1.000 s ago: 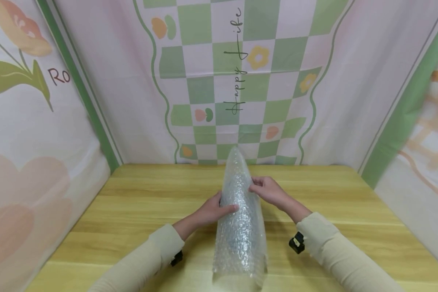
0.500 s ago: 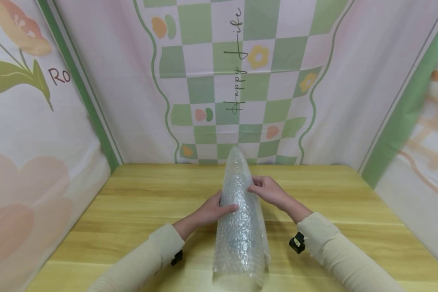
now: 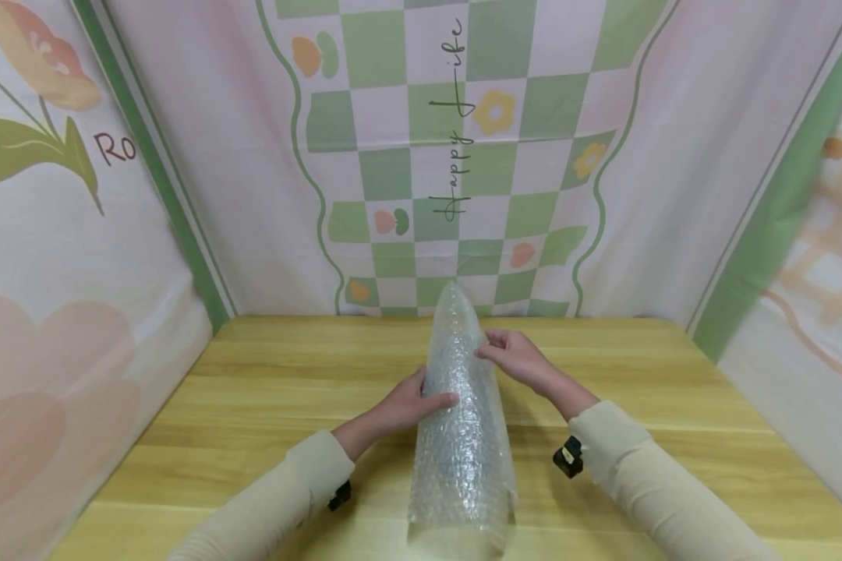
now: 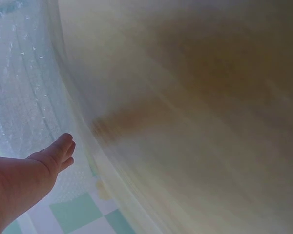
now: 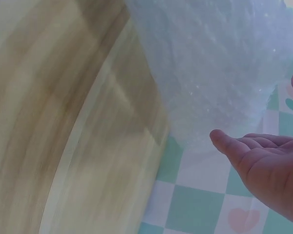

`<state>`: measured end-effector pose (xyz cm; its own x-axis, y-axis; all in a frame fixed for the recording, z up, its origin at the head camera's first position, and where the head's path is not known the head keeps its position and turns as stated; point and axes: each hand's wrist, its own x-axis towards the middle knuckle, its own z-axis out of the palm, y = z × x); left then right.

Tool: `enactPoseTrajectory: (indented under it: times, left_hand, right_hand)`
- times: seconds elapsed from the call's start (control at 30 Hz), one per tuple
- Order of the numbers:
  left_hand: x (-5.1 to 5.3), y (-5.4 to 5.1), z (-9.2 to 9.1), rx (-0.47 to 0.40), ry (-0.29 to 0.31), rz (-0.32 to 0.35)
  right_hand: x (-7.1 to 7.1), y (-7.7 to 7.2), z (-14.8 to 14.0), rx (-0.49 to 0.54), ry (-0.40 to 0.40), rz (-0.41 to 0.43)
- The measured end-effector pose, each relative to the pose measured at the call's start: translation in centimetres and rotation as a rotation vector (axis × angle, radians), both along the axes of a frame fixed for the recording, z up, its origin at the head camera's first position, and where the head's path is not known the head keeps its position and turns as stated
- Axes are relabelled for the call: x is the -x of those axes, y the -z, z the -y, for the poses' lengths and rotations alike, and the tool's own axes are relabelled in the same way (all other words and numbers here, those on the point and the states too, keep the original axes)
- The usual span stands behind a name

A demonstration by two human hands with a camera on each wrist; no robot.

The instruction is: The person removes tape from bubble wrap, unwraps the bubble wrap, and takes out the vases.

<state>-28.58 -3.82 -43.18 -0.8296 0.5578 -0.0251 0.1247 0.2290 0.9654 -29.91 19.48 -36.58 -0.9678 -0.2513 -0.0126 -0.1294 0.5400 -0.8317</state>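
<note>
A long piece of clear bubble wrap (image 3: pixel 463 460) is rolled into a tapering tube. Its narrow end points to the back and its wide end to the front. Whether anything is inside, I cannot tell. My left hand (image 3: pixel 403 405) grips its left side, thumb across the top and fingers hidden behind. On the upper right edge, my right hand (image 3: pixel 522 362) pinches the plastic between thumb and fingers. In the right wrist view, the bubble wrap (image 5: pixel 210 63) reaches above the hand (image 5: pixel 268 165). A blurred translucent layer fills much of the left wrist view.
Beneath lies a yellow wood-grain table (image 3: pixel 274 366). A green-and-white checked cloth (image 3: pixel 386 171) hangs behind it, and patterned cloths flank both sides. Black wrist cameras sit under the cream sleeves (image 3: pixel 302 475).
My right hand has moved slightly up along the bubble wrap's edge. The wrap's lower right corner shifted a little. My left hand stays in place.
</note>
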Motion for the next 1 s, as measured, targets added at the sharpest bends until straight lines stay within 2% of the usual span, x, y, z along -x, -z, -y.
enactPoseTrajectory:
  times: [0.43, 0.7, 1.0]
  left_hand:
    - [-0.1, 0.1, 0.1, 0.012, -0.014, -0.010]
    - [-0.4, -0.4, 0.1, 0.006, -0.003, -0.006]
    - [-0.1, -0.1, 0.1, 0.008, -0.005, -0.008]
  right_hand:
    - [1.6, 0.3, 0.2, 0.031, 0.018, 0.029]
    - [2.4, 1.0, 0.3, 0.072, -0.017, -0.002]
    - [3.0, 1.6, 0.4, 0.148, -0.103, 0.005]
